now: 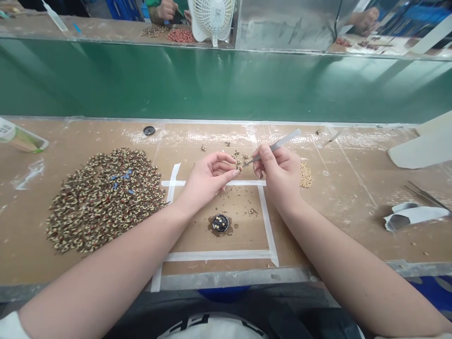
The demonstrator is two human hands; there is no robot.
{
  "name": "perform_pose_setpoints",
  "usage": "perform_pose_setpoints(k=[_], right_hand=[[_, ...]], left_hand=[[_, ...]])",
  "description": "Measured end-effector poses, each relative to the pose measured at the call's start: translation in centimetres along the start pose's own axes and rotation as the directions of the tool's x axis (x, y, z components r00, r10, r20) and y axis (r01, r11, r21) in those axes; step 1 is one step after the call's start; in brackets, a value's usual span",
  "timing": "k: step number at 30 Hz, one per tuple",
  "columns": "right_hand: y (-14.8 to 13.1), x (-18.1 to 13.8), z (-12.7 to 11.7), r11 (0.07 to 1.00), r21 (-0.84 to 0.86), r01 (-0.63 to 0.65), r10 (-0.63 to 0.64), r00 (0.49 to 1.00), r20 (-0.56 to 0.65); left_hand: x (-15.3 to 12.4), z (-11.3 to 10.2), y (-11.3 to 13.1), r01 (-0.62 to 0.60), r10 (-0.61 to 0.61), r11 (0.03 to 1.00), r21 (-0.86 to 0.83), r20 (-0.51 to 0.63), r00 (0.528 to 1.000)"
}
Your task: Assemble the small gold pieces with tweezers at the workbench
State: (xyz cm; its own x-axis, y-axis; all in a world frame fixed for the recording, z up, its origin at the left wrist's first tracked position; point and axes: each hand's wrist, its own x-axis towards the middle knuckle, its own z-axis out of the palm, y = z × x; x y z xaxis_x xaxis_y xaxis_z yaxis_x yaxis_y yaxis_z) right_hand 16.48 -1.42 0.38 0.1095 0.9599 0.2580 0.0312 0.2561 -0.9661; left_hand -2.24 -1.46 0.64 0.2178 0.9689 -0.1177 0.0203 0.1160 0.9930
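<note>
My left hand (pixel 208 178) pinches a tiny brown component (pixel 239 168) between thumb and fingertips above the taped square (pixel 265 216) on the brown table. My right hand (pixel 278 172) grips metal tweezers (pixel 273 147), whose tips meet that component. A few more small components (pixel 238 154) lie just beyond my fingers. A small round dark part (pixel 220 223) rests inside the taped square, below my left wrist.
A big heap of small tan and dark parts (pixel 104 197) lies at the left. A small beige pile (pixel 305 175) sits right of my right hand. A black disc (pixel 149 130), spare tweezers (pixel 425 195), a white fan (pixel 212 19) and other people's hands beyond the green conveyor (pixel 226 84).
</note>
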Motion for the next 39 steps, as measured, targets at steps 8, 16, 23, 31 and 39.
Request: perform_pose_setpoints(k=[8,16,23,31,39], right_hand=[[-0.01,0.11,0.1,1.0,-0.018,0.001,-0.001,1.0,0.009],[-0.32,-0.02,0.05,0.997,-0.079,0.009,-0.008,1.0,0.011],[-0.3,0.04,0.11,0.998,-0.065,-0.005,0.006,1.0,0.01],[-0.43,-0.03,0.11,0.999,-0.04,0.014,-0.013,1.0,0.022],[-0.17,-0.04,0.09,0.997,-0.081,0.009,-0.009,1.0,-0.008]], left_hand=[[-0.01,-0.18,-0.12,0.005,-0.004,1.0,-0.009,0.009,1.0],[0.09,-0.22,-0.48,-0.031,0.031,0.999,-0.024,0.001,1.0],[0.04,0.01,-0.43,-0.062,0.062,0.998,-0.022,-0.019,0.998],[-0.09,-0.02,-0.43,-0.097,0.097,0.995,-0.001,-0.022,0.995],[0.04,-0.16,-0.34,0.009,-0.009,0.998,0.058,0.004,1.0]])
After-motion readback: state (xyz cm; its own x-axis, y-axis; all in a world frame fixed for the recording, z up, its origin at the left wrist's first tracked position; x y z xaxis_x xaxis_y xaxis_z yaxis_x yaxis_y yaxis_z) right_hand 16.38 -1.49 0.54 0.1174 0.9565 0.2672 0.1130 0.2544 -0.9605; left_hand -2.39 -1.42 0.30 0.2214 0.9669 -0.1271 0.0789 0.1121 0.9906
